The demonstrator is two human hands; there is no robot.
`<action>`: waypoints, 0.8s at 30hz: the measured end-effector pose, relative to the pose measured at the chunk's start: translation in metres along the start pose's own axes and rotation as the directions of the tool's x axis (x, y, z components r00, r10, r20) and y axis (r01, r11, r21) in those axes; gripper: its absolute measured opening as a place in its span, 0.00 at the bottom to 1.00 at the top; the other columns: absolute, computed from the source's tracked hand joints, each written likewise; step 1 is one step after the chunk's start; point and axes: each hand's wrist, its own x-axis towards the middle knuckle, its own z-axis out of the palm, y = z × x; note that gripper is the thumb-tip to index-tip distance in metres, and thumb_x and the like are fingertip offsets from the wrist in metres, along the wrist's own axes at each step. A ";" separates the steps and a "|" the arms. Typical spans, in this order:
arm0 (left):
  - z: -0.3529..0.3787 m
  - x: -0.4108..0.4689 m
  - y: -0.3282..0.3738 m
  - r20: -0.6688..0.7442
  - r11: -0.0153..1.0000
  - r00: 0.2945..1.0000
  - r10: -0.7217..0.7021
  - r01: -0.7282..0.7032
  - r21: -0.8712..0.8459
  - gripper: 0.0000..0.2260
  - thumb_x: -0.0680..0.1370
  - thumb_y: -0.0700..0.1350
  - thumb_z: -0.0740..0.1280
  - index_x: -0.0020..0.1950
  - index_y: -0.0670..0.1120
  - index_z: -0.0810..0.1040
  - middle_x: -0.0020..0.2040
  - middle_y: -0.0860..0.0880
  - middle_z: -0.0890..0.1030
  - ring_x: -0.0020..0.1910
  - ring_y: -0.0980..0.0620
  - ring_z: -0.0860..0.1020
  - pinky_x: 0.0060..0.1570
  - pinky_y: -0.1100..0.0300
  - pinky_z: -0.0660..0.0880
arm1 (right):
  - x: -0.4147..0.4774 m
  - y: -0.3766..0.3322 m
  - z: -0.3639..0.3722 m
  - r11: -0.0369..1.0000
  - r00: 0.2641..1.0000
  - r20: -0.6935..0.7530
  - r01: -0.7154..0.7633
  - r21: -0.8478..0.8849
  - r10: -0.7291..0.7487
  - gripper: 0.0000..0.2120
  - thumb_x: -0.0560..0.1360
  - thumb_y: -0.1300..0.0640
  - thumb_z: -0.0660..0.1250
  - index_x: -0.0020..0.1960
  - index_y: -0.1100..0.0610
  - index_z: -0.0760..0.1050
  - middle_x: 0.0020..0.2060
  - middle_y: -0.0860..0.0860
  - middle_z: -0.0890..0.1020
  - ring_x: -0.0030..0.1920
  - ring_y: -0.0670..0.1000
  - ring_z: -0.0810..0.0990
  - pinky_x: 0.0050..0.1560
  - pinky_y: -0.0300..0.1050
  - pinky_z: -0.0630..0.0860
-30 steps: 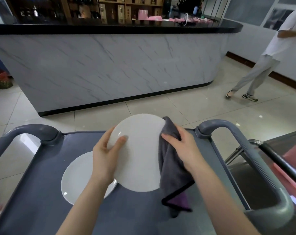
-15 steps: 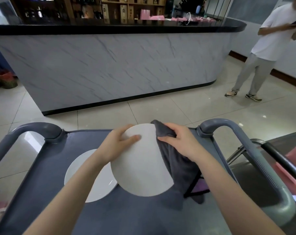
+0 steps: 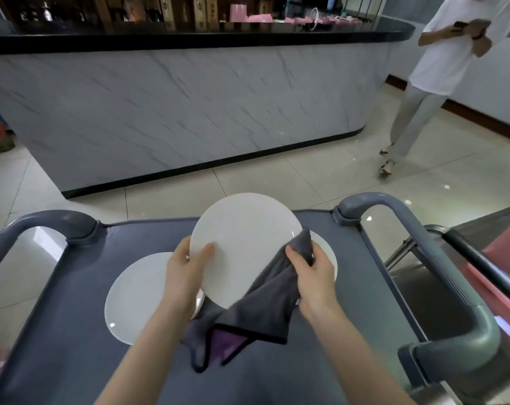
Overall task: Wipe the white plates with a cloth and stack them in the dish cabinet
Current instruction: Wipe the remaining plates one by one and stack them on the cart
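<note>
the left hand [image 3: 186, 276] pinches the white plate [image 3: 242, 238] at its 9 o'clock rim, tilted above the cart [image 3: 72, 331], so the right hand [image 3: 315, 273], its grip closed round the cloth [image 3: 265, 305], can wipe near 4 o'clock.

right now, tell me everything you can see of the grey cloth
The grey cloth looks like soft dark microfibre with a black border and a purple underside showing at a folded lower corner. The right hand grips its bunched top against the lower right rim of the raised white plate. The rest drapes loosely above the cart top; whether it touches is unclear.
</note>
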 end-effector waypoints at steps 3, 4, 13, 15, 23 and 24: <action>-0.015 0.022 0.025 0.293 0.950 0.949 0.117 -0.193 0.245 0.12 0.78 0.51 0.73 0.60 0.62 0.78 0.57 0.62 0.82 0.54 0.60 0.81 0.48 0.61 0.76 | 0.019 -0.030 -0.011 0.945 0.930 0.300 0.274 -0.177 -0.213 0.12 0.75 0.63 0.72 0.51 0.46 0.80 0.46 0.43 0.86 0.51 0.46 0.83 0.55 0.42 0.78; -0.014 0.026 0.033 0.362 0.918 0.925 0.118 -0.240 0.316 0.11 0.79 0.52 0.72 0.61 0.62 0.79 0.57 0.63 0.82 0.53 0.62 0.81 0.49 0.61 0.77 | 0.023 -0.040 -0.010 0.902 0.877 0.422 0.355 -0.247 -0.229 0.13 0.75 0.62 0.72 0.53 0.46 0.79 0.48 0.43 0.86 0.52 0.44 0.83 0.56 0.41 0.78; 0.002 0.008 0.018 0.071 0.998 0.996 0.057 -0.059 0.018 0.02 0.79 0.48 0.72 0.50 0.53 0.84 0.44 0.56 0.86 0.43 0.53 0.83 0.42 0.57 0.79 | 0.028 -0.041 -0.008 0.915 0.923 0.335 0.288 -0.283 -0.187 0.10 0.76 0.56 0.71 0.57 0.49 0.79 0.49 0.42 0.85 0.53 0.43 0.82 0.58 0.45 0.77; 0.012 -0.003 0.005 -0.076 0.986 0.995 -0.061 0.048 -0.160 0.02 0.79 0.49 0.71 0.50 0.54 0.83 0.47 0.54 0.85 0.47 0.50 0.82 0.46 0.53 0.80 | 0.013 -0.018 -0.004 0.983 0.984 0.124 0.144 -0.117 -0.130 0.07 0.76 0.58 0.70 0.52 0.47 0.79 0.47 0.44 0.85 0.51 0.44 0.83 0.59 0.46 0.77; -0.005 0.002 -0.010 0.092 0.997 0.993 -0.078 0.077 0.020 0.06 0.81 0.46 0.68 0.57 0.54 0.79 0.56 0.50 0.82 0.53 0.46 0.81 0.44 0.55 0.77 | 0.013 -0.003 -0.013 0.994 0.996 0.072 0.064 -0.086 -0.058 0.08 0.75 0.58 0.72 0.49 0.46 0.79 0.47 0.45 0.85 0.53 0.48 0.83 0.57 0.47 0.79; -0.011 0.010 -0.001 0.180 0.995 0.984 -0.010 -0.008 0.099 0.09 0.80 0.48 0.70 0.60 0.56 0.79 0.57 0.54 0.83 0.54 0.50 0.82 0.44 0.58 0.77 | 0.021 -0.012 -0.017 0.970 0.979 0.162 0.154 -0.187 -0.124 0.08 0.74 0.55 0.73 0.50 0.43 0.80 0.48 0.44 0.86 0.53 0.48 0.83 0.59 0.51 0.78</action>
